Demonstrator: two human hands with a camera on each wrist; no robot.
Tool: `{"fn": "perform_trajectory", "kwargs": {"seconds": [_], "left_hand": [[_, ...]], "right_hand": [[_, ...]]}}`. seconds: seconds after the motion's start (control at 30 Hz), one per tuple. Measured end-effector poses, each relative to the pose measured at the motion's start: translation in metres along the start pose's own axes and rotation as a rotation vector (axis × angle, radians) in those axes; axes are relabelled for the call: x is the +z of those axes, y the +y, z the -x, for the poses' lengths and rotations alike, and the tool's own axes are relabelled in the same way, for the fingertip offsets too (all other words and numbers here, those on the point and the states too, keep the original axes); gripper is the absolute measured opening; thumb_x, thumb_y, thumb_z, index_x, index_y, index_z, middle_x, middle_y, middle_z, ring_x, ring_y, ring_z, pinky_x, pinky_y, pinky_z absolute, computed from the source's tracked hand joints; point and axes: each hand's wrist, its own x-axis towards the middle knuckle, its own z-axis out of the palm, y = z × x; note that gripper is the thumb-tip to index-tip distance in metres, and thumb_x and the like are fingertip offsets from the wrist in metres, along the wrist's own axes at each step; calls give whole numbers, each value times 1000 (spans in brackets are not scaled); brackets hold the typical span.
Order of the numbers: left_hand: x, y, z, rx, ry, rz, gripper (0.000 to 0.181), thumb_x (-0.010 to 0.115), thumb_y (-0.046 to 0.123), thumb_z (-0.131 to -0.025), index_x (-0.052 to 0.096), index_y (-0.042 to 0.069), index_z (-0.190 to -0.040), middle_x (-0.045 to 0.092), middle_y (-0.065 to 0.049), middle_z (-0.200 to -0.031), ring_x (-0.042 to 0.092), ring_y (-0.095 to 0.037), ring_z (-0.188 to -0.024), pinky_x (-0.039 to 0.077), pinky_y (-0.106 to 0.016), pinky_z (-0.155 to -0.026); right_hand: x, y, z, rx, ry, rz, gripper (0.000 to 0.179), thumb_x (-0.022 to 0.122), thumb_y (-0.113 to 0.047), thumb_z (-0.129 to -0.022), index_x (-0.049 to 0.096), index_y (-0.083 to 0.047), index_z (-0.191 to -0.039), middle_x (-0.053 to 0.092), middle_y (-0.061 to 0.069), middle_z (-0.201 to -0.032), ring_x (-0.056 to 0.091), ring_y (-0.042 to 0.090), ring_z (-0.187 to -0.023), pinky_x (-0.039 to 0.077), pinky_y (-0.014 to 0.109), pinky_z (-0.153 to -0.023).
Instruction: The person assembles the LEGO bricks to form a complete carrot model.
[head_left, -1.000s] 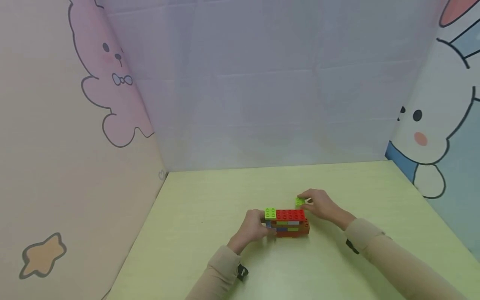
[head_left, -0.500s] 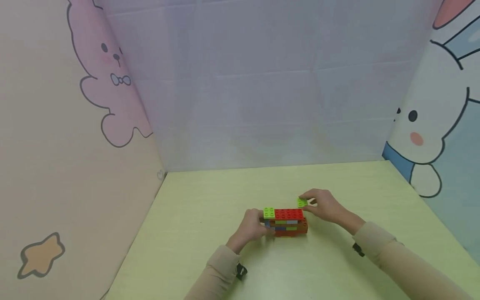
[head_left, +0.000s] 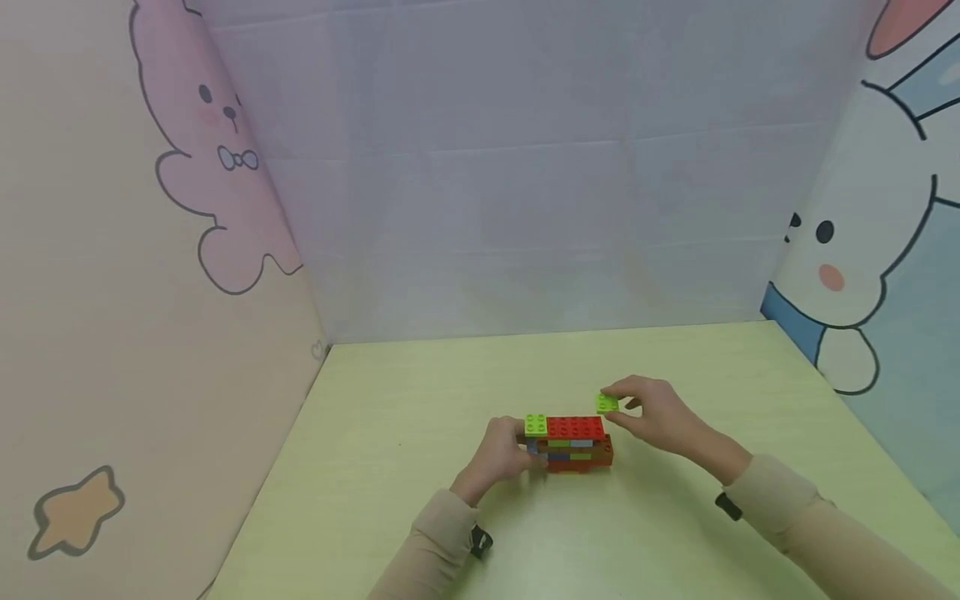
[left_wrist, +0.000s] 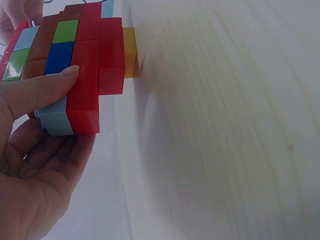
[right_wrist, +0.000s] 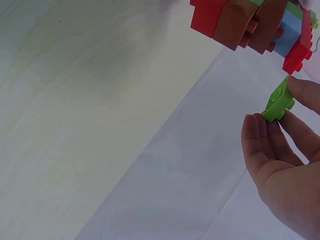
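Note:
A block of stacked toy bricks [head_left: 575,428] in several colours stands at the middle of the table, red studs on top with a lime brick [head_left: 536,425] at its left end. My left hand [head_left: 495,457] grips its left end, thumb on the near side. In the left wrist view the thumb lies across blue and light-blue bricks, above a red layer and a yellow piece at the bottom. Between thumb and fingers my right hand [head_left: 660,412] pinches a loose lime-green brick [right_wrist: 280,101]. That brick is just behind and above the stack's right end, apart from it in the right wrist view.
The pale yellow-green table [head_left: 420,379] extends around both hands. A plain whitish sheet [head_left: 510,208] rises behind its back edge. Walls with cartoon animals [head_left: 825,267] flank it left and right.
My right hand has shifted slightly to the right with the green brick, which now shows more of its studded top. The left hand keeps its grip on the stack.

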Motion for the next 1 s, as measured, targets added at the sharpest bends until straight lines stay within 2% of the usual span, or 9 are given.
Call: {"fn": "perform_trajectory", "kwargs": {"seconds": [0.3, 0.6, 0.8, 1.0], "left_hand": [[-3, -2, -3, -35, -1, 4, 32, 85, 3, -67, 75, 9, -96, 70, 5, -82, 66, -10, -79, 51, -30, -75], [-3, -6, -6, -23, 1, 15, 33, 84, -1, -66, 75, 11, -96, 70, 6, -83, 66, -9, -79, 51, -28, -73], [-3, -4, -7, -16, 1, 13, 35, 84, -2, -66, 75, 10, -97, 71, 5, -85, 66, -10, -80, 51, -29, -73], [-2, -2, -8, -25, -1, -13, 36, 84, 0, -66, 75, 10, -99, 71, 5, -86, 66, -9, -79, 51, -29, -72]], "right_hand": [[1, -12, 5, -68, 34, -18, 33, 75, -6, -82, 67, -2, -113, 66, 7, -108, 63, 22, -94, 53, 36, -72], [3, -19, 6, -89, -33, 5, 36, 75, -9, -82, 66, -2, -115, 65, 5, -109, 61, 21, -95, 53, 34, -71], [2, -21, 5, -78, -84, 24, 35, 75, -9, -82, 66, -4, -116, 64, 2, -107, 58, 16, -89, 52, 33, -68], [-1, -25, 2, -24, -124, 29, 33, 74, -10, -82, 67, -4, -113, 65, 0, -103, 57, 14, -86, 50, 32, -65]]}}
